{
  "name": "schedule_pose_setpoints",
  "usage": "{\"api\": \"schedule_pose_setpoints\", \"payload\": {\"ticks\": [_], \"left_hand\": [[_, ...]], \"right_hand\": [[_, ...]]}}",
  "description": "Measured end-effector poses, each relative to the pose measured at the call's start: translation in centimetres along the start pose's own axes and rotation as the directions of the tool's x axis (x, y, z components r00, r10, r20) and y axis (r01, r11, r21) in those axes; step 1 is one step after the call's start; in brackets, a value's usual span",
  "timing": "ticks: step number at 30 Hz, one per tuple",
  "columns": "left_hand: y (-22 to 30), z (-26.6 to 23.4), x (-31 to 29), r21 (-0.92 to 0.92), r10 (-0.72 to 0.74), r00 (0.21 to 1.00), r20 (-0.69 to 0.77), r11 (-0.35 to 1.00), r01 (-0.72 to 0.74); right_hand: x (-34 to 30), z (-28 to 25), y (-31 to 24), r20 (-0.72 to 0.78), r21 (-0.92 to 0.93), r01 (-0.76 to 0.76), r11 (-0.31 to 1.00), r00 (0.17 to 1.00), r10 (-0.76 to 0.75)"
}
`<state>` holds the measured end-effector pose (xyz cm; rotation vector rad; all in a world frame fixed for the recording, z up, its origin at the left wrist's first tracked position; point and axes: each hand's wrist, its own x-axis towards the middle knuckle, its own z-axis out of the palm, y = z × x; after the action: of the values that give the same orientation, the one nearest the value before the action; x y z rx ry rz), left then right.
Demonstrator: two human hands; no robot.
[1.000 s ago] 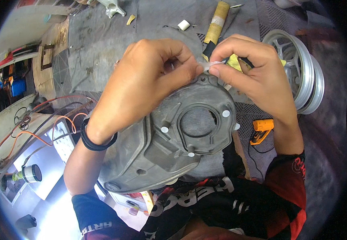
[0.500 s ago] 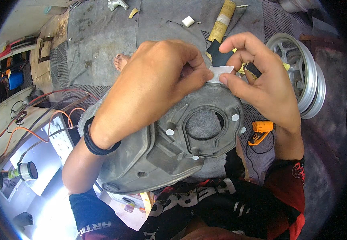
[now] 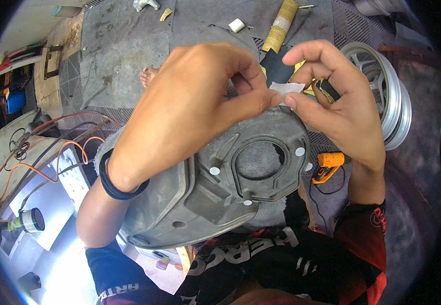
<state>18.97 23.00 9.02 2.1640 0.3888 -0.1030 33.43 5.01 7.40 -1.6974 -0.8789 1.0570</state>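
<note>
My left hand (image 3: 205, 86) and my right hand (image 3: 340, 96) meet above the far edge of a grey plastic housing (image 3: 174, 195). Both pinch a small white strip (image 3: 287, 88), tape or paper, between thumb and fingers. A dark piece with yellowish edges (image 3: 327, 90) is also tucked among my right hand's fingers; its kind is unclear. Below my hands, the housing has a round opening (image 3: 258, 159) with greyish fabric showing through. White round patches (image 3: 299, 151) cover several spots around that opening. My left forearm hides part of the housing.
A silver wheel rim (image 3: 396, 101) stands at right, near an orange corded tool (image 3: 328, 166). Beyond my hands lie a yellowish paper roll (image 3: 281, 25), a small white roll (image 3: 236, 25) and a metal part (image 3: 145, 4). Hoses (image 3: 73, 143) and a lamp (image 3: 31, 219) are at left.
Both hands have shifted slightly, carrying the white strip a little to the right. Their pinch remains. The view has moved slightly, and the housing stays in place.
</note>
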Motion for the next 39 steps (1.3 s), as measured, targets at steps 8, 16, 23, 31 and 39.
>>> {"api": "schedule_pose_setpoints", "payload": {"ticks": [8,16,23,31,39], "left_hand": [[0.3,-0.1,0.3,0.096,-0.005,0.999,0.049,0.995,0.001],[-0.2,0.4,0.4,0.175,0.139,0.990,-0.019,0.975,-0.134],[-0.3,0.4,0.4,0.186,0.160,0.987,-0.025,0.971,-0.153],[-0.3,0.4,0.5,0.179,0.160,0.987,-0.027,0.972,-0.153],[-0.2,0.2,0.5,0.169,0.155,0.988,-0.016,0.974,-0.150]], "right_hand": [[0.3,0.2,0.3,-0.005,-0.215,0.098,0.972,0.995,-0.101],[0.4,1.0,0.5,-0.064,-0.372,0.246,0.895,0.955,-0.289],[0.4,1.2,0.5,-0.071,-0.404,0.255,0.879,0.949,-0.308],[0.4,1.1,0.5,-0.069,-0.387,0.256,0.886,0.950,-0.305],[0.3,1.0,0.4,-0.067,-0.416,0.252,0.874,0.950,-0.305]]}}
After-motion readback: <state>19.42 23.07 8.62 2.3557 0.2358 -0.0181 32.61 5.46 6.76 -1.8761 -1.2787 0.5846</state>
